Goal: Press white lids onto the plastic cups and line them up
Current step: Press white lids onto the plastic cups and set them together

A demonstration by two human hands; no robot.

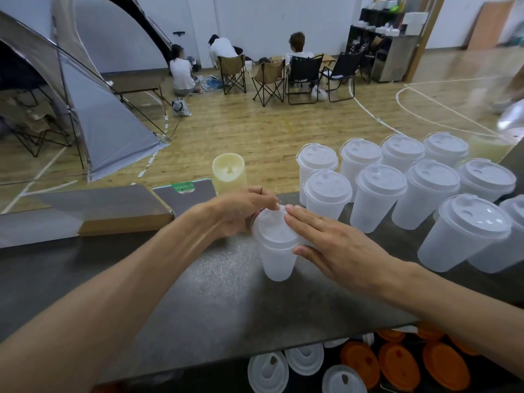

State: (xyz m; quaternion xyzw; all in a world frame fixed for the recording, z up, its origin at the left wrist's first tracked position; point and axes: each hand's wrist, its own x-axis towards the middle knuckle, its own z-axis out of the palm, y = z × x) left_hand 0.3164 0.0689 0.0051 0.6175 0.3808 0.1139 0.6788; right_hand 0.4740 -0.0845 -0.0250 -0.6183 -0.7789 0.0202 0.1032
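One grey tent (113, 131) stands at far left on the wooden floor (255, 131). Next, on the dark table (198, 293): a flat brown board (113, 211), then a small grey card with a green tab (184, 194) just beside it. One cream candle (229, 173), upright, stands at the table's far edge, behind my left hand.

My left hand (241, 214): fingers curled round the far-left side of the cup's rim, gripping it. One frosted plastic cup (278, 262), upright on the table, sits between my two hands, near the middle of the table. One white lid (273, 231) lies on top of it. My right hand (337, 245): fingers straight and together, laid flat across the right side of the lid, thumb against the cup's wall just under the rim.

Several lidded cups (380, 194) stand in rows at right, close together, apart from the cup I hold. Beyond them, at the far right edge, one cup of pale liquid (487, 148), partly blurred.

Below the table's near edge: loose white lids (304, 358), then orange lids (397, 361) to their right.

Background: three seated people (297, 49), folding chairs (269, 80), dark shelving (377, 41).
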